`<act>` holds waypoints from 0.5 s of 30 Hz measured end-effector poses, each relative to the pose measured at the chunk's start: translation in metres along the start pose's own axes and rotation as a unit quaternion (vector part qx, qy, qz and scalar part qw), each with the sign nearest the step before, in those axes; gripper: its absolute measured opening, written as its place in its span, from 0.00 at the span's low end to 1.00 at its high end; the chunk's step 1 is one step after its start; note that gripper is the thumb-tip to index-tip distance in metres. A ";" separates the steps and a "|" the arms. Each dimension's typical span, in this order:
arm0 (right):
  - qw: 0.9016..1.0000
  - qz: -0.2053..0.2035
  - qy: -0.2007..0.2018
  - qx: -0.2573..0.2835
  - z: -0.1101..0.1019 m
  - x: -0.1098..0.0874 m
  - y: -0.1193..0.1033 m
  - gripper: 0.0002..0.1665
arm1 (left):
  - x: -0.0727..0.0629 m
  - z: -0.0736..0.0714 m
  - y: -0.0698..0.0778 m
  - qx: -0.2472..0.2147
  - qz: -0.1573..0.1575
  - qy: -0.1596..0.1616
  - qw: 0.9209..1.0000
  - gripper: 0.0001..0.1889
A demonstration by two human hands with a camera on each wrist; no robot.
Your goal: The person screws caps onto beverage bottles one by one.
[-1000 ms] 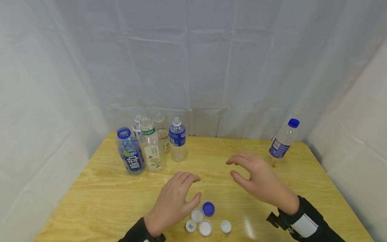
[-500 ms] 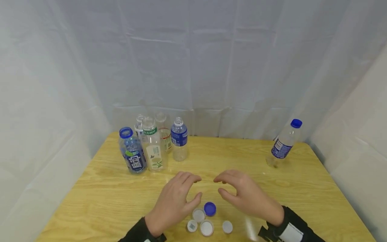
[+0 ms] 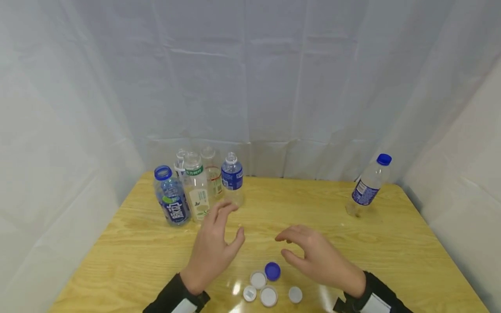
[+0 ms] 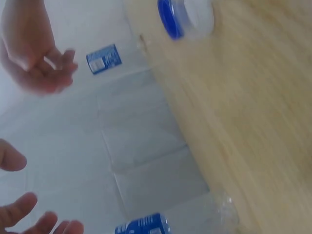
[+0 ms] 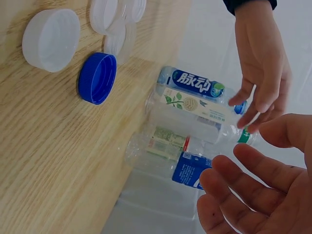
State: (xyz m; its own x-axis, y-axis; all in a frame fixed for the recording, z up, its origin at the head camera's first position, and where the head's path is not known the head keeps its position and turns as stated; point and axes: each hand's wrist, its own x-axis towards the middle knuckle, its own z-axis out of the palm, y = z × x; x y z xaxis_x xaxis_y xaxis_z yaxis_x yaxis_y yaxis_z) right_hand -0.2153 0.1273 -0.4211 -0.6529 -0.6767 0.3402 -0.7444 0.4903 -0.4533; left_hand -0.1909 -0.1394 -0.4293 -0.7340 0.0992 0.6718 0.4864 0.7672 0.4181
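My left hand (image 3: pixel 213 250) hovers over the table with thumb and fingers spread apart, holding nothing. Its fingertips overlap the foot of an uncapped clear bottle with a blue label (image 3: pixel 232 179) in the head view. Just left of that stands a clear bottle with a pale leaf-printed label (image 3: pixel 198 200). My right hand (image 3: pixel 317 256), loosely bent and holding nothing, is over the table at the right of the loose caps. Nearest to it are a blue bottle cap (image 3: pixel 272 271) and a white bottle cap (image 3: pixel 295 294). In the right wrist view the blue cap (image 5: pixel 97 78) lies hollow side showing.
More white caps (image 3: pixel 268 296) lie close together at the front. A blue-tinted wide-mouth bottle (image 3: pixel 172 204) stands at the left, with two clear bottles behind the group. Far right stands a blue-capped bottle (image 3: pixel 365 191). White sheeting (image 3: pixel 266 87) hangs behind the wooden table (image 3: pixel 117 256).
My right hand has come left and nearer from beside the capped bottle, then stayed over the table. My left hand has moved forward and left toward the uncapped bottles. The caps lie as before.
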 end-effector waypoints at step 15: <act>0.999 0.026 -0.015 0.017 -0.001 -0.004 0.000 0.15 | 0.048 -0.016 -0.055 -0.011 -0.082 0.132 0.988 0.48</act>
State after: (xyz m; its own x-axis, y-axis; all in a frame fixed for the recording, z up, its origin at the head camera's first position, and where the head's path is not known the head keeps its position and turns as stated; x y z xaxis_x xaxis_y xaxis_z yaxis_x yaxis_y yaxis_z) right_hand -0.2131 0.1305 -0.4221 -0.6855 -0.6670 0.2919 -0.7046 0.5067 -0.4967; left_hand -0.2456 -0.1872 -0.4100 -0.6560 -0.1953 0.7291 0.3842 0.7450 0.5453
